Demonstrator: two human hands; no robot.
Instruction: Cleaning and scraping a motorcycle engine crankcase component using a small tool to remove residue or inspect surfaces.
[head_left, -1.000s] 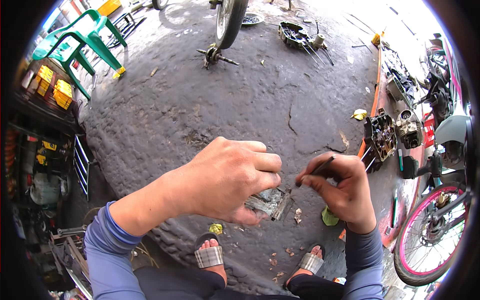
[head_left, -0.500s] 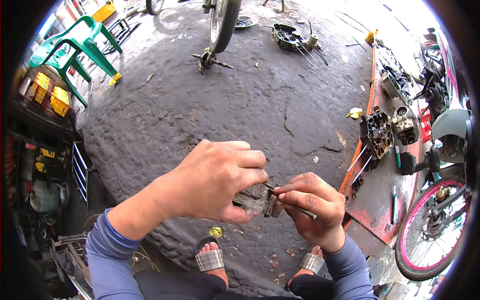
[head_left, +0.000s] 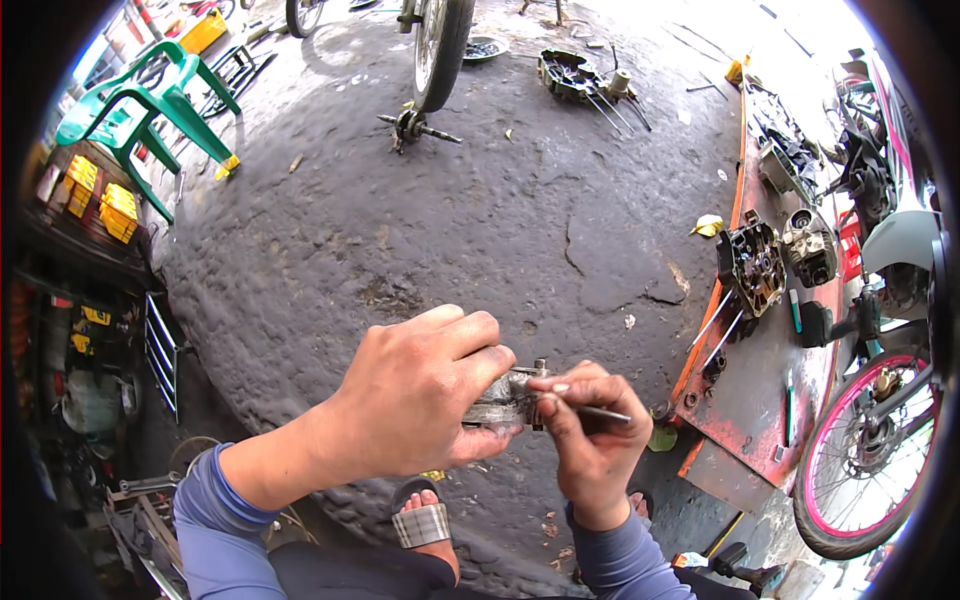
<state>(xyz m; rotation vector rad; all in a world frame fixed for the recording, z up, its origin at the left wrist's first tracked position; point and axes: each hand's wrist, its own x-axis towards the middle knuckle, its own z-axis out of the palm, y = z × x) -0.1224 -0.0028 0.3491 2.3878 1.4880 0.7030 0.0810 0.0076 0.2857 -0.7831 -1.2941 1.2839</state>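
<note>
Could make out no legible words, labels, brands, numbers or signs on anything, near or far.

From here, the left hand (head_left: 425, 390) covers part of a grey metal piece (head_left: 494, 412); the tip of a thin rod (head_left: 606, 413) is unclear by the right hand (head_left: 595, 430); the right sleeve (head_left: 625, 560) mostly hides one foot (head_left: 639, 504).

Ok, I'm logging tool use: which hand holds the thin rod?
The right hand: the thin rod juts rightward from its fingers, while the left hand grips the grey metal part.
</note>
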